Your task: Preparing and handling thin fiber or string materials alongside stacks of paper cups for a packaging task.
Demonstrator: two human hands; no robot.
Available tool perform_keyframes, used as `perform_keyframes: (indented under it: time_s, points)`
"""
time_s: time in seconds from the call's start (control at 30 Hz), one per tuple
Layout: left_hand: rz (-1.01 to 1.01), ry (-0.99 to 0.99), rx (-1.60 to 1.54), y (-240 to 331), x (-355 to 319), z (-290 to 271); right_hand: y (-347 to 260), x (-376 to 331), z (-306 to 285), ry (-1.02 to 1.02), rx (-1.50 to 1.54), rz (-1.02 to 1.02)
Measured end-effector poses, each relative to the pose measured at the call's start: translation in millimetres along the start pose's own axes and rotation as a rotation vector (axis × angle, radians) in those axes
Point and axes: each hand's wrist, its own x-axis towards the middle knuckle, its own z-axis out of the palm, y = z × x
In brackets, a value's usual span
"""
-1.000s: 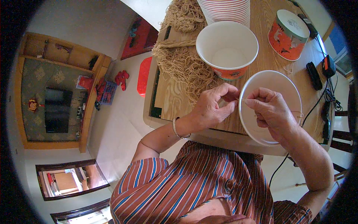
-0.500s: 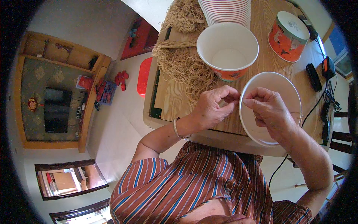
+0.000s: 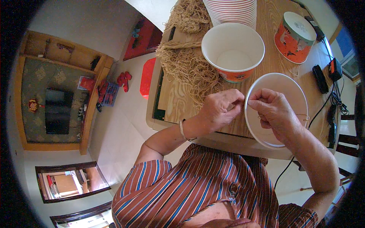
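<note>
A white-lined paper bucket [image 3: 283,81] lies tilted at the table's near edge, its mouth facing me. My left hand [image 3: 224,106] is closed in a pinch just outside its left rim, the back of the hand turned up. My right hand [image 3: 274,110] reaches inside the mouth, thumb and forefinger pinched together by the same stretch of wall. Whatever lies between either hand's fingertips is too small to make out. On the bucket's right rim a tan cord loop [image 3: 305,118] is visible. Beyond stands a second paper bucket [image 3: 234,47], upright, orange outside.
Loose tan cord [image 3: 188,68] is heaped on the left of the wooden table [image 3: 268,45]. A stack of paper buckets [image 3: 231,11] rises at the back. Far right, an orange bucket [image 3: 294,41] stands upside down near black cables [image 3: 334,97] and a black case [image 3: 320,78].
My left hand has rolled over, its back now upward, and the gap between thumb and forefinger is no longer seen. My right hand and the tilted bucket have barely moved.
</note>
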Motion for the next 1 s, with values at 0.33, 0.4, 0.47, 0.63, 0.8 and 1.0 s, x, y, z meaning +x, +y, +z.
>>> perform_keyframes:
  time_s: [0.33, 0.4, 0.47, 0.63, 0.8, 1.0]
  points:
    - [-0.299, 0.162, -0.643, -19, -2, -15, 4, -3, -4, 0.019, -0.227, -0.088]
    - [-0.102, 0.176, -0.499, -22, 0, -18, 5, -2, -2, 0.024, -0.272, -0.091]
    - [0.092, 0.190, -0.351, -17, 2, -24, 6, -2, 0, -0.004, -0.200, -0.143]
    - [0.442, -0.048, -0.176, -1, 25, -23, 6, 0, 9, -0.027, -0.170, -0.141]
    - [0.536, 0.011, -0.036, -8, 45, -14, 13, 0, 6, -0.018, -0.270, -0.163]
    - [0.477, -0.128, -0.030, -11, 67, -20, 22, -9, 11, 0.252, -0.722, -0.666]
